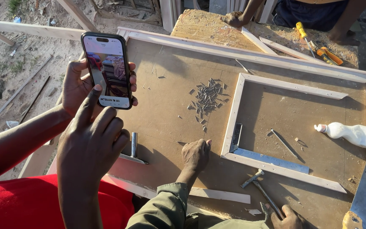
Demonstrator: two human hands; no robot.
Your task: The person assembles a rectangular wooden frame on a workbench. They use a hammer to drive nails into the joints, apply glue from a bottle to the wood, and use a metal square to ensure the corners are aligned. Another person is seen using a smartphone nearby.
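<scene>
Left hand (78, 87) gripping one phone (108, 71), right hand (90, 142) seemingly tapping it

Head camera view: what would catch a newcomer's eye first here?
A smartphone held up at upper left by the left hand, with the right hand tapping its screen. Beyond it, a heap of small nails lies mid-board inside a pale wooden frame. A white glue bottle lies at the right edge.

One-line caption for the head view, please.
Left hand holds a phone, right hand taps it, above a framed board strewn with nails.
</scene>
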